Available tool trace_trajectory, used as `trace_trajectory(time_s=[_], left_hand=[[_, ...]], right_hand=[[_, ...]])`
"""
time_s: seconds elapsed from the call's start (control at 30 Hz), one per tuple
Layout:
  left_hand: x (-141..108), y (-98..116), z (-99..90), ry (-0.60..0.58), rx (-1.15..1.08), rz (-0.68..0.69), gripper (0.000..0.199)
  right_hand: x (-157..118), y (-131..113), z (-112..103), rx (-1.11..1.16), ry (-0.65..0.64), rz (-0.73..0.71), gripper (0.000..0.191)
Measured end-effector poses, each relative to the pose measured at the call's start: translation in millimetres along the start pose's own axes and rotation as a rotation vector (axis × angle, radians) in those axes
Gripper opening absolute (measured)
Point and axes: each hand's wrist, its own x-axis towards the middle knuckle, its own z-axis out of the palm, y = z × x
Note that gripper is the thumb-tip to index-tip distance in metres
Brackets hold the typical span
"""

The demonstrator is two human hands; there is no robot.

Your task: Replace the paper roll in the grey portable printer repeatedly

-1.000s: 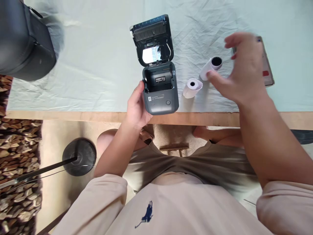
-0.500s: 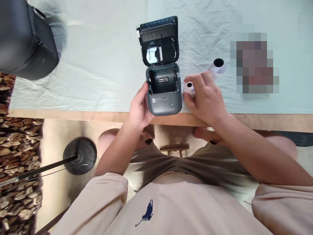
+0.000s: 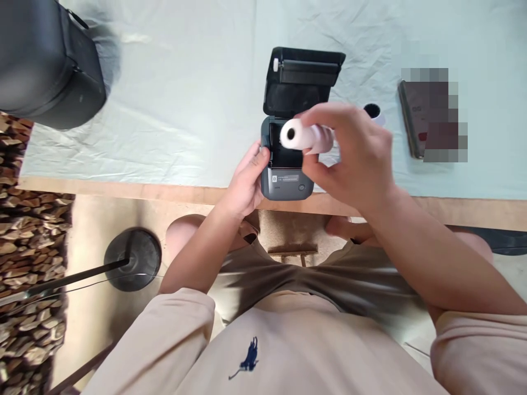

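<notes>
A small dark label printer (image 3: 287, 188) sits near the table's front edge with its lid (image 3: 302, 82) raised. My left hand (image 3: 249, 178) grips the printer's left side, thumb over the rim of the paper bay. Between the thumb and fingers of my right hand (image 3: 354, 153) is a white paper roll (image 3: 302, 136), held lying on its side over the open bay, its hollow core end facing left. The roll hides most of the bay. Behind my right hand a second roll (image 3: 374, 113) with a wide dark core shows in part.
A black case (image 3: 53, 66) stands at the table's left. To the right lies a dark phone-like object (image 3: 413, 120), partly pixelated. The wooden table edge (image 3: 185, 192) runs in front of me. A round black stand base (image 3: 138, 263) is on the floor.
My right hand has lifted the white roll from beside the printer and carried it left over the bay. The printer has shifted slightly right in view and its angle has changed.
</notes>
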Motion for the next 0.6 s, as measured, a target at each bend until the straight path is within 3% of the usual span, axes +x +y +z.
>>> trace_trajectory(time_s=[0.13,0.3,0.6], left_hand=[[-3,2,1.2,0.015,0.019,0.009,0.038],[-3,4,4.1,0.024,0.013,-0.025,0.044],[-3,0,0.3,-0.033,0.003,-0.001,0.04]], right_hand=[[7,-11,6,-0.175,-0.15,-0.001,0.047],[5,-3,7,-0.246,-0.123,-0.064,0.048],[6,0,8,-0.187,-0.148,-0.04,0.043]])
